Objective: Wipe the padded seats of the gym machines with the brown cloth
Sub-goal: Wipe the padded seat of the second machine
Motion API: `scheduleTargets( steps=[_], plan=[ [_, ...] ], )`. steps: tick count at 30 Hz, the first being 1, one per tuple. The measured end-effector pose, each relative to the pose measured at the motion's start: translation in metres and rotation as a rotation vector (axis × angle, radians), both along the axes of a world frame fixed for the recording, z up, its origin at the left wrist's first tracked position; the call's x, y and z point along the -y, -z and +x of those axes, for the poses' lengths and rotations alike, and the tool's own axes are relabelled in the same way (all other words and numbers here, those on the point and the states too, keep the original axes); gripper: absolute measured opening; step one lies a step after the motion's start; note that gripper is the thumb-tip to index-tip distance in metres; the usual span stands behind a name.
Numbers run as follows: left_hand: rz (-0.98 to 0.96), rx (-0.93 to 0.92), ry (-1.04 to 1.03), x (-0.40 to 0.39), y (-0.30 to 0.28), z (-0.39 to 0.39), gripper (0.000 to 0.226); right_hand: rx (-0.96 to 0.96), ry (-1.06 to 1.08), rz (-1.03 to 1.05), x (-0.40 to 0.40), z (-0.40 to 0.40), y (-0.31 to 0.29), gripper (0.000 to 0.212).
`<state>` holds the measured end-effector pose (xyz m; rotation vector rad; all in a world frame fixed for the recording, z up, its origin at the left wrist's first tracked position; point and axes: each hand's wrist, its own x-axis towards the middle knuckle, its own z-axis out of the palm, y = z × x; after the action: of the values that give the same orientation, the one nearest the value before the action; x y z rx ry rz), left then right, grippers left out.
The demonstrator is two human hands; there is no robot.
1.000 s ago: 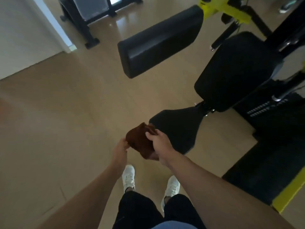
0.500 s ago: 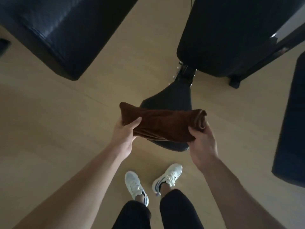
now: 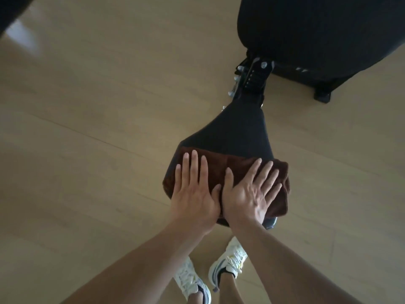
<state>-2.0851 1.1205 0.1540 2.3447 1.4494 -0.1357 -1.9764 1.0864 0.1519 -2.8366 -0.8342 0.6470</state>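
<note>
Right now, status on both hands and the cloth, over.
Left hand and right hand flat, fingers spread, pressing brown cloth. Cloth laid across the wide near end of the black padded seat. Narrow far end uncovered. Nothing in the way.

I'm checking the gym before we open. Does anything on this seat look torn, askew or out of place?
Nothing stands out. The brown cloth lies flat across the wide end of the black padded seat, its right edge hanging slightly past the side, with the left hand and right hand flat on it. The visible padding shows no tears.
</note>
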Motion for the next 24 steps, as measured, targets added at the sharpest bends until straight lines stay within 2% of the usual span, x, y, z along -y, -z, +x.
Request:
scheduleTargets(
  steps=[4, 9, 13, 16, 21, 24],
  plan=[
    [0.023, -0.008, 0.128, -0.022, 0.006, 0.006, 0.074, 0.109, -0.194, 0.047, -0.009, 0.017, 0.014, 0.079],
    [-0.012, -0.038, 0.217, -0.058, 0.009, 0.032, 0.072, 0.081, -0.363, 0.079, -0.042, 0.051, 0.022, 0.068],
    [-0.003, -0.001, 0.171, -0.065, 0.008, 0.038, 0.07, 0.051, -0.408, 0.139, -0.057, 0.068, 0.021, 0.067],
    [0.007, 0.066, 0.077, -0.045, -0.001, 0.026, 0.067, -0.046, -0.377, 0.19, -0.057, 0.062, 0.01, 0.067],
    [0.025, 0.094, -0.027, 0.025, -0.008, -0.024, 0.062, -0.244, -0.427, 0.331, -0.026, -0.008, -0.017, 0.063],
    [0.024, 0.087, -0.066, 0.036, -0.002, -0.038, 0.064, -0.249, -0.508, 0.318, -0.024, -0.026, -0.015, 0.063]
  ],
)
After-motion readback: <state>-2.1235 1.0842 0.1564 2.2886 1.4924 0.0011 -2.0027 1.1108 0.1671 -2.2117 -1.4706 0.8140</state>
